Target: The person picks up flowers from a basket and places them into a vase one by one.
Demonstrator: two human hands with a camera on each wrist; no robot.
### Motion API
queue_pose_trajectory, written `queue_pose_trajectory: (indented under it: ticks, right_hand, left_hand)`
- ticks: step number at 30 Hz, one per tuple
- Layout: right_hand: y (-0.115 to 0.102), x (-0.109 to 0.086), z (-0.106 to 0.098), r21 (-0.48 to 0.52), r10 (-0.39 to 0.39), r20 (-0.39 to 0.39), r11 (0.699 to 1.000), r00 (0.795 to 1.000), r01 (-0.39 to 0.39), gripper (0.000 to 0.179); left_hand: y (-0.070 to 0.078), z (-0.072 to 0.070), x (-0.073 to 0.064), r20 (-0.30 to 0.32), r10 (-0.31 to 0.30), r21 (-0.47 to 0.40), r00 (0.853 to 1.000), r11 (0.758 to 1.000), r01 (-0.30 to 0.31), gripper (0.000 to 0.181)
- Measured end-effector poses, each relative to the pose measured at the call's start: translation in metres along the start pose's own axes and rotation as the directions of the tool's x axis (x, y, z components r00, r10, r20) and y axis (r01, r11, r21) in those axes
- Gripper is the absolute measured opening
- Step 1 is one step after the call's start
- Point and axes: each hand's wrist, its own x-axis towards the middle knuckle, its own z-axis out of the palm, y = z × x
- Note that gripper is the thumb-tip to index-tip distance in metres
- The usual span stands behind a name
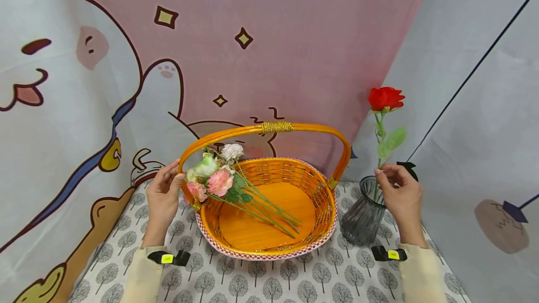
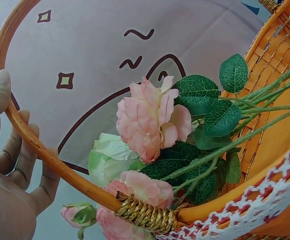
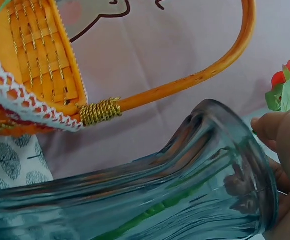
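Observation:
An orange woven basket [image 1: 273,195] with a tall arched handle [image 1: 236,131] stands on the table. My left hand [image 1: 165,194] holds the left side of that handle, thumb in front and fingers behind. Several artificial flowers lie in the basket, pink blooms [image 1: 220,182] and a white one [image 1: 232,152] leaning over its left rim, stems pointing right. To the right, my right hand [image 1: 402,191] pinches the stem of a red artificial rose [image 1: 385,98] above a grey glass vase [image 1: 360,223]. In the right wrist view, the green stem [image 3: 157,210] shows through the vase's glass [image 3: 204,180].
A tablecloth [image 1: 238,286] printed with grey trees covers the table. Behind hangs a pink cartoon curtain [image 1: 311,50], with pale fabric [image 1: 476,120] on the right side. The vase stands close to the basket's right side.

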Motion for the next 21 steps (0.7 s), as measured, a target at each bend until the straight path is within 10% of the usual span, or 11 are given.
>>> queue_pose_trajectory:
  ticks: [10, 21]
  right_hand:
    - [0.0077, -0.0021, 0.0023, -0.13, -0.085, 0.026, 0.988, 0.996, 0.088, 0.021]
    - [0.0077, -0.0012, -0.0027, -0.191, 0.139, 0.2, 0.976, 0.97, -0.101, 0.031]
  left_hand:
    - [0.0033, 0.0015, -0.0009, -0.01, 0.008, -0.003, 1.0, 1.0, -0.008, 0.038]
    - [-0.0015, -0.0011, -0.0006, 0.004, -0.004, -0.004, 1.0, 1.0, 0.004, 0.038]
